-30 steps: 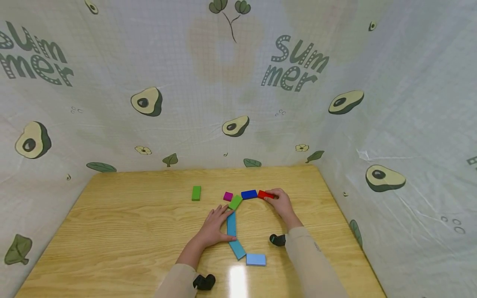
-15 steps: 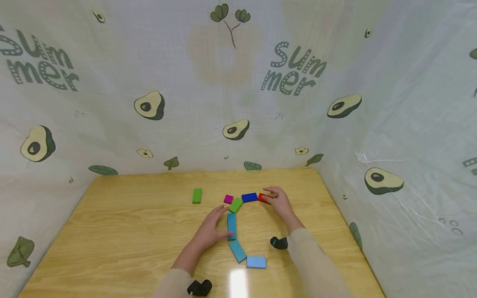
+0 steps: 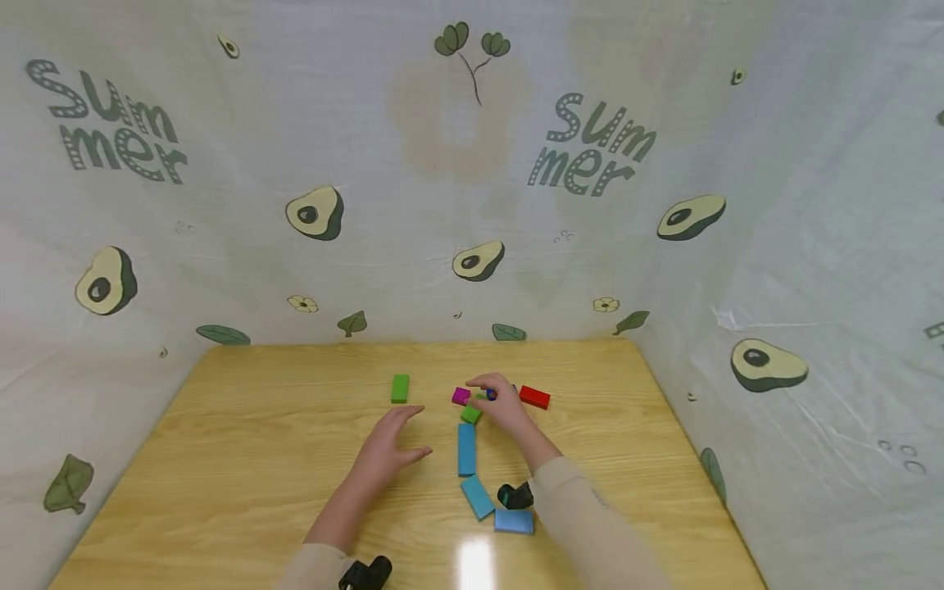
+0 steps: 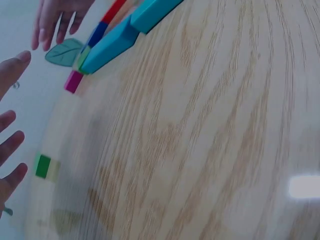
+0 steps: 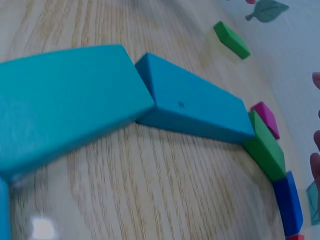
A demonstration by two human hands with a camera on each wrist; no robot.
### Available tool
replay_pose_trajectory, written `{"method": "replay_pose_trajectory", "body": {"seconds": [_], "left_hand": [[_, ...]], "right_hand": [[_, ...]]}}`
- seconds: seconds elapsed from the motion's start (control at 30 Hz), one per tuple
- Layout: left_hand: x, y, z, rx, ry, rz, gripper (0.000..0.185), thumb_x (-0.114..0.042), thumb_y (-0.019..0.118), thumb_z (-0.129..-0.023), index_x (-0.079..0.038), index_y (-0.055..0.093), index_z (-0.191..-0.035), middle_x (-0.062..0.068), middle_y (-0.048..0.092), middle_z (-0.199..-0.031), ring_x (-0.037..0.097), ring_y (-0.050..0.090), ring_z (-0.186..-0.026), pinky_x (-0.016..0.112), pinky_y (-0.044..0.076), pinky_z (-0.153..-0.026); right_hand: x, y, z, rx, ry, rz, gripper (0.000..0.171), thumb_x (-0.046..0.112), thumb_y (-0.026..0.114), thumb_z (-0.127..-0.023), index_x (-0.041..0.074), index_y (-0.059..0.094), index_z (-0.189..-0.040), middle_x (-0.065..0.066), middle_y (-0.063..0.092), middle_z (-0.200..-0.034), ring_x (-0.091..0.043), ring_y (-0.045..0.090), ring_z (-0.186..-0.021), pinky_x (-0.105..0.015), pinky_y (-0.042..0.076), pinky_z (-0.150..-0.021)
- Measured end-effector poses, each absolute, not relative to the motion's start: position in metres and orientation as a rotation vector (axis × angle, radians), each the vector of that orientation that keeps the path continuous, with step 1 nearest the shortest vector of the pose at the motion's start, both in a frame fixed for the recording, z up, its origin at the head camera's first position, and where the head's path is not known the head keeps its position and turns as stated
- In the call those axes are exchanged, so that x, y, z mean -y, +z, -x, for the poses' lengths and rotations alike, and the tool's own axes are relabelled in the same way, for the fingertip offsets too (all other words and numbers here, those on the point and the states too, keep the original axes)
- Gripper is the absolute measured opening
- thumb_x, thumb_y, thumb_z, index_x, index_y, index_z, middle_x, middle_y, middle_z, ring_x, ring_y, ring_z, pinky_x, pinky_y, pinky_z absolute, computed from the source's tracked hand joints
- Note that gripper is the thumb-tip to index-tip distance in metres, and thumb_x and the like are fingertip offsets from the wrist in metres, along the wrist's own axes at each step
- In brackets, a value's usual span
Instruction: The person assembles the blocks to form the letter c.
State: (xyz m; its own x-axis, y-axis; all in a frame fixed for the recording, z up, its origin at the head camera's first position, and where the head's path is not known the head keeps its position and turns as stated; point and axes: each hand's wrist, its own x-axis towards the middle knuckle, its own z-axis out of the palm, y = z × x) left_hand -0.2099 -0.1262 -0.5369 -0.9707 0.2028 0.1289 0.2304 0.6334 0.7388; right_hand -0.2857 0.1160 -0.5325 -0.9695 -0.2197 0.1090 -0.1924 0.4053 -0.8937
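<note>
A curved row of blocks lies on the wooden table (image 3: 258, 459): light blue (image 3: 514, 521), teal (image 3: 478, 496), a longer teal block (image 3: 466, 449), green (image 3: 470, 414), blue (image 5: 289, 207) and red (image 3: 534, 397). A magenta block (image 3: 460, 396) sits just beyond the green one. My right hand (image 3: 496, 401) hovers over the blue block with relaxed fingers (image 4: 55, 20) and hides most of it in the head view; the right wrist view shows the block free. My left hand (image 3: 394, 442) is spread flat just left of the long teal block, touching no block.
A lone green block (image 3: 400, 388) lies apart, beyond my left hand. Printed fabric walls (image 3: 472, 205) close the table at the back and on both sides. Black wrist cameras (image 3: 516, 496) sit on both forearms.
My right hand has let go of the red block and moved left over the blue one. My left hand has come off the long teal block and shifted left.
</note>
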Motion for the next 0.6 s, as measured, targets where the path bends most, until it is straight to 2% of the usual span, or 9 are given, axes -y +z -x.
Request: {"method": "replay_pose_trajectory", "body": {"seconds": [0.3,0.6], "left_hand": [[0.163,-0.532,0.206,2.808,-1.256,0.271,0.067,-0.021,0.082,-0.08,-0.012,0.052,-0.14,0.013,0.05,-0.139,0.036,0.049,-0.124,0.055,0.042,-0.099],[0.192,-0.539,0.199,2.799,-1.226,0.229,0.064,-0.02,0.081,-0.082,-0.008,0.053,-0.138,0.016,0.051,-0.136,0.037,0.052,-0.118,0.056,0.045,-0.095]], "right_hand": [[-0.062,-0.532,0.289,-2.545,-1.572,0.517,0.033,0.01,0.071,-0.09,0.004,0.067,-0.122,-0.01,0.056,-0.122,-0.031,0.052,-0.107,-0.04,0.047,-0.086],[-0.025,-0.538,0.294,-2.514,-1.511,0.565,0.036,0.008,0.075,-0.087,0.001,0.067,-0.121,-0.014,0.056,-0.12,-0.034,0.053,-0.112,-0.047,0.048,-0.094]]}}
